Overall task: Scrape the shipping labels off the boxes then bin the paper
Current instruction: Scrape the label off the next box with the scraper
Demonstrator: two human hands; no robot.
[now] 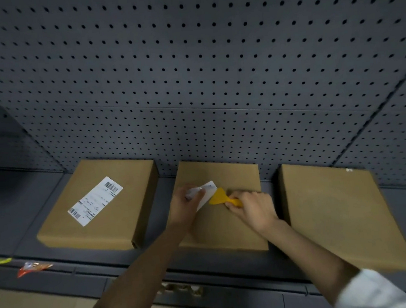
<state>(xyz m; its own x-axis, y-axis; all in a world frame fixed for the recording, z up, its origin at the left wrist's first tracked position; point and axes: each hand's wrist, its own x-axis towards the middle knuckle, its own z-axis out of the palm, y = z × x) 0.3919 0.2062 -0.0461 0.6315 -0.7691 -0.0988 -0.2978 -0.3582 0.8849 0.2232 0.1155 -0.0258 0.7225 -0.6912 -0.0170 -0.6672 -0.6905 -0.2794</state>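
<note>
Head view: three flat cardboard boxes are set side by side on a dark grey shelf (pixel 16 209) in front of a perforated back panel (pixel 201 67). The left box (pixel 98 206) carries a complete white label (pixel 95 201) with barcodes at both ends. The right box (pixel 339 215) shows a bare brown top. On the middle box (pixel 225 226) a second label (pixel 207 193) is partly lifted. Its loose end is pinched between the fingers (pixel 197 193) of the left hand (pixel 185 205), which are pressed together on the paper. A yellow scraper (pixel 222 198) is gripped by its handle in the closed right hand (pixel 252 211), and its wide blade is laid against the edge of the lifted label on the box top. A red wrapper (pixel 33 267) lies on the lower ledge at the left.
</note>
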